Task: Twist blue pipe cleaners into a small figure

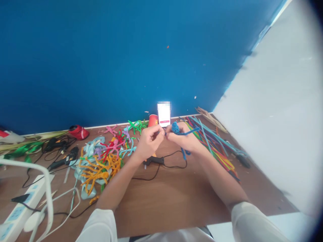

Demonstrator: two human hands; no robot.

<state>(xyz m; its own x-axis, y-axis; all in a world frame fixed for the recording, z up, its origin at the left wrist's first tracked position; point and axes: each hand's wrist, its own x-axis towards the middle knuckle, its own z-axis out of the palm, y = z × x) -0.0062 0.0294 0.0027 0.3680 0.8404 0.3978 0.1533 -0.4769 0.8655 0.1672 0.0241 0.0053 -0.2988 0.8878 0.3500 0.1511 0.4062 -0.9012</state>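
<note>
A blue pipe-cleaner figure (176, 128) with a coiled top and dangling limbs is in my right hand (183, 138), whose fingers are closed around it. My left hand (151, 141) is pinched shut, its fingertips almost meeting those of the right; whatever lies between them is too small to make out. Below the hands a black glue gun (153, 160) rests on the brown table (161, 201), its cord looping to the right. Just behind the hands a lit phone (164, 114) stands upright beside a red paper cup (152, 120).
On the left lie orange pipe-cleaner shapes (101, 173), pink ones (115, 146) and green ones (137, 126), with pale blue ribbon. Loose pipe cleaners (219, 148) fan out on the right. A white power strip (27, 201), cords and more glue guns (67, 158) occupy the far left.
</note>
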